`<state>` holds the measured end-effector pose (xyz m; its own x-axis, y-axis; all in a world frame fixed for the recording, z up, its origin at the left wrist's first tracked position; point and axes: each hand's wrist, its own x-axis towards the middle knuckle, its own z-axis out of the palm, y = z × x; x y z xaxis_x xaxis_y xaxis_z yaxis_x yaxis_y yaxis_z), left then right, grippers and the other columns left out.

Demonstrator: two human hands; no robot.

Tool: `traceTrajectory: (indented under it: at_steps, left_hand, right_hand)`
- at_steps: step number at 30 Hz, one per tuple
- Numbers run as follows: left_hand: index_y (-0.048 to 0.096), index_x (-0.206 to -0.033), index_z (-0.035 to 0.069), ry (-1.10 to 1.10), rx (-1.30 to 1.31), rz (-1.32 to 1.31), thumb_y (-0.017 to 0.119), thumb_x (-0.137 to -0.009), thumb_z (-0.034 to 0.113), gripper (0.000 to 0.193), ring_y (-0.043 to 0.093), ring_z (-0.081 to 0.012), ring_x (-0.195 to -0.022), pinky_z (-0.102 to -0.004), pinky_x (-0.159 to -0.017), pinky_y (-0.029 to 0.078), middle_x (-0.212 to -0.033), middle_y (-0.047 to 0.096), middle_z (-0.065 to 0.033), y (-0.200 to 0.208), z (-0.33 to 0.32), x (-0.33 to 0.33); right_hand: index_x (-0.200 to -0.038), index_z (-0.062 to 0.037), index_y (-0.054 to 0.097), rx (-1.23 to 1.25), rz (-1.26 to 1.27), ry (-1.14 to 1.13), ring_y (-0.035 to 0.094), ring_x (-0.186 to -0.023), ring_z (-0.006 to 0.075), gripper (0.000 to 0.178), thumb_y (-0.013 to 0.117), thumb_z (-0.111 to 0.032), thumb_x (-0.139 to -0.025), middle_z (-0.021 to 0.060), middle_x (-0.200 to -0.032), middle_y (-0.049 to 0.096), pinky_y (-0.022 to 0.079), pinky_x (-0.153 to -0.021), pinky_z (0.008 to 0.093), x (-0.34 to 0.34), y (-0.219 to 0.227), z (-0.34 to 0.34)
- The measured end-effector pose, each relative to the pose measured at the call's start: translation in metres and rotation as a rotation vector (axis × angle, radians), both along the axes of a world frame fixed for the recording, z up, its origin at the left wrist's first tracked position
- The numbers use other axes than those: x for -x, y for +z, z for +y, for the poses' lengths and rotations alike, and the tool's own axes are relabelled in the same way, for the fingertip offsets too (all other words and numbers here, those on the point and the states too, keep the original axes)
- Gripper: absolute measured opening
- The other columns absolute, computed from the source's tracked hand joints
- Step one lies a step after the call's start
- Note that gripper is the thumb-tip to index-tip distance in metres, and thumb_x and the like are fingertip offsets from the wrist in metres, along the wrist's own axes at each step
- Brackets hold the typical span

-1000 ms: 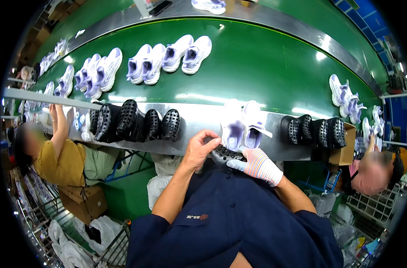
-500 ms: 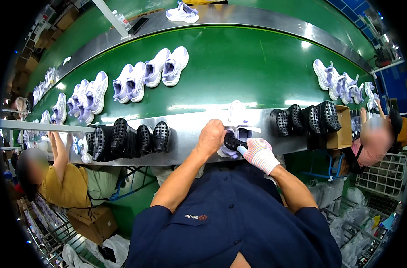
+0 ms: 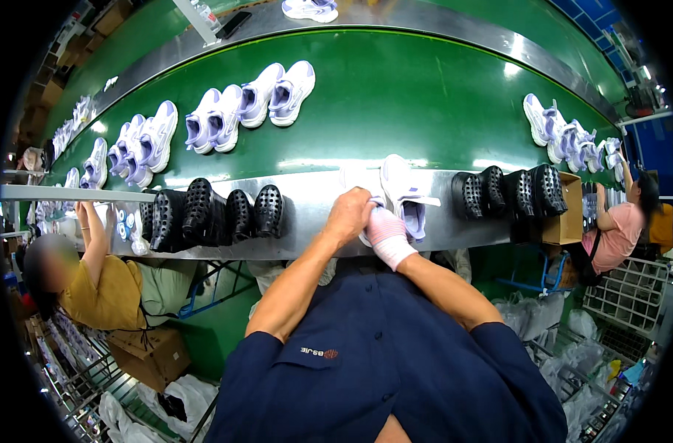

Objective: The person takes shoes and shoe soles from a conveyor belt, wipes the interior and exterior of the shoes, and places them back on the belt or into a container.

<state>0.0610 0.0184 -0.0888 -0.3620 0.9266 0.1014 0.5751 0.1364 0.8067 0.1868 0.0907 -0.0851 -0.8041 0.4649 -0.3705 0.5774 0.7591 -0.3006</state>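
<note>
The black perforated form that showed between the hands half a second ago is now out of sight; the right hand, in a striped glove, has turned and come in over the opening of the nearer-left purple-and-white sneaker; this suggests that the form is down inside that shoe, or at least masked by the glove, though the view does not settle which.

The sneaker sits on the metal worktop in front of the person, largely covered by the two hands; its mate, the right-hand sneaker, stands just beside it, toe pointing away, its opening uncovered and its pale tongue or strap sticking out to the right.

The bare left hand has its fingers curled in at the shoe's left side, close against the glove; whether they grip the upper or only steady it, I cannot tell; the gloved fingers point down and are hidden, so I cannot tell whether they are closed on anything.

More black forms stand upright along the worktop, a left group and a right group, the latter beside an open cardboard box.
</note>
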Motion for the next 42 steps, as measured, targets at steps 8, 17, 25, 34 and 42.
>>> traceTrajectory:
  at_steps: [8, 17, 25, 34, 42]
  left_hand:
    - [0.040, -0.149, -0.002, 0.274, 0.191, 0.070, 0.080, -0.078, 0.020, 0.084, 0.064, -0.0476, -0.107, -0.0485, -0.098, 0.051, -0.118, 0.066, -0.0290, -0.009, -0.036, -0.002]
    - [0.035, -0.151, 0.006, 0.477, 0.504, -0.017, 0.062, -0.082, 0.011, 0.075, 0.068, -0.0499, -0.082, -0.0574, -0.080, 0.052, -0.083, 0.070, -0.0291, -0.016, -0.015, -0.033]
    - [0.030, -0.155, 0.006, 0.482, 0.507, -0.124, 0.070, -0.087, 0.022, 0.081, 0.067, -0.0468, -0.097, -0.0529, -0.081, 0.053, -0.102, 0.069, -0.0278, -0.014, -0.032, -0.030]
    - [0.063, -0.119, 0.006, -0.089, 0.025, 0.179, 0.077, -0.077, 0.012, 0.045, 0.060, -0.0395, -0.095, -0.0475, -0.082, 0.050, -0.099, 0.063, -0.0203, 0.024, -0.048, -0.058]
    - [0.065, -0.111, 0.007, -0.076, 0.425, 0.359, 0.081, -0.079, 0.032, 0.043, 0.066, -0.0429, -0.081, -0.0497, -0.075, 0.052, -0.081, 0.069, -0.0233, 0.004, -0.037, -0.054]
  right_hand:
    - [-0.114, 0.0018, 0.064, 0.065, 0.006, -0.298, 0.067, -0.100, 0.0418, 0.034, 0.068, -0.013, -0.084, 0.0256, -0.105, 0.067, 0.054, -0.085, 0.0493, -0.013, 0.023, 0.007]
    - [-0.103, 0.0012, 0.063, 0.036, 0.089, -0.365, 0.070, -0.086, 0.0428, 0.023, 0.065, -0.012, -0.084, 0.0246, -0.089, 0.071, 0.055, -0.077, 0.0513, 0.017, -0.007, 0.012]
    - [-0.104, -0.0030, 0.065, 0.122, 0.124, -0.388, 0.069, -0.092, 0.0424, 0.034, 0.066, -0.034, -0.092, 0.0212, -0.094, 0.072, 0.054, -0.083, 0.0499, 0.002, 0.031, 0.003]
    - [-0.098, 0.0018, 0.072, 0.190, 0.115, -0.738, 0.069, -0.099, 0.0430, 0.035, 0.066, -0.028, -0.080, 0.0295, -0.101, 0.070, 0.055, -0.086, 0.0494, -0.075, 0.014, 0.066]
    - [-0.109, -0.0010, 0.071, 0.357, 0.259, -0.520, 0.067, -0.103, 0.0417, 0.036, 0.064, -0.031, -0.091, 0.0245, -0.104, 0.072, 0.053, -0.090, 0.0442, -0.049, -0.004, 0.025]
